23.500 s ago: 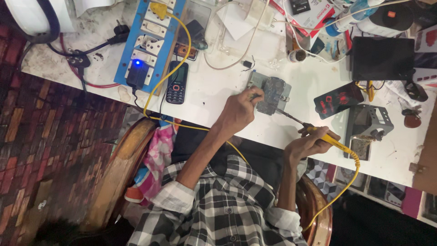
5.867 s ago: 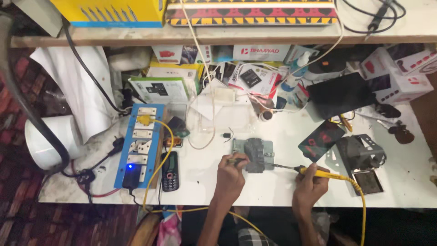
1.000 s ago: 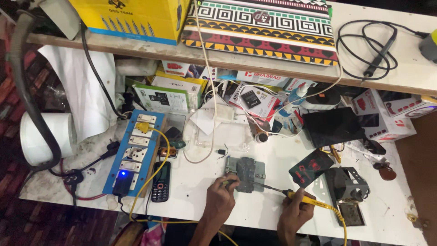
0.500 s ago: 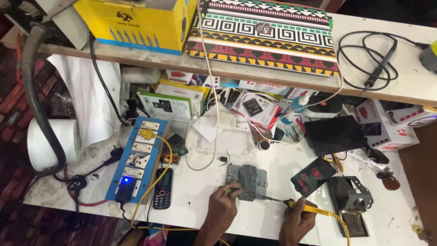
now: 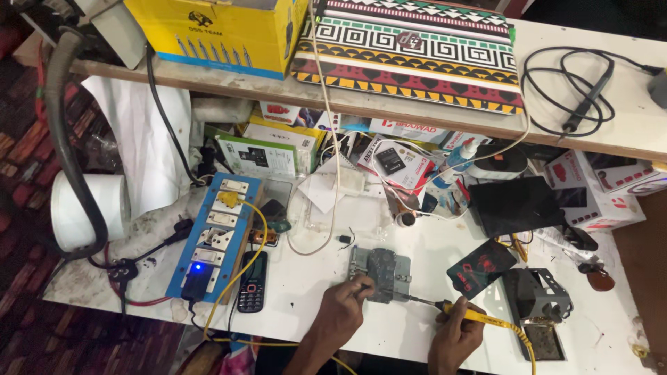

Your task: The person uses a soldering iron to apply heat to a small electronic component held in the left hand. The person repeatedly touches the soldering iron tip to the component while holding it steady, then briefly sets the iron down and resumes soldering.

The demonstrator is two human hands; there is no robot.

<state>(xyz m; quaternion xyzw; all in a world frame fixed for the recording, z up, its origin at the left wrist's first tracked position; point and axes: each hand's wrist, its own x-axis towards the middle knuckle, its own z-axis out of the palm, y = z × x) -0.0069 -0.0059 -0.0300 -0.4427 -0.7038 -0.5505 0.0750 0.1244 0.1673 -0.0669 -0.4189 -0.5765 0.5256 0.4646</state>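
- The cluttered white surface [image 5: 313, 278] is now seen from farther back than a moment ago.
- The grey circuit board [image 5: 380, 273] is still pinned by the left hand [image 5: 342, 310], its grip closed on it.
- The yellow soldering iron [image 5: 451, 310] is kept clamped in the right hand [image 5: 455, 333], tip at the board; soldering appears ongoing.

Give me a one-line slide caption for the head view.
Left hand steadies a grey circuit-board holder while right hand touches a yellow soldering iron to it.

— Bench condition? 
— White bench [image 5: 306, 278], stained along its left edge. A blue socket board [image 5: 214, 243] and a black keypad phone [image 5: 251, 292] lie near the front left.
— Right side? 
— A metal iron stand [image 5: 538, 305] sits near the front right corner; small cartons [image 5: 590, 194] line the back edge.
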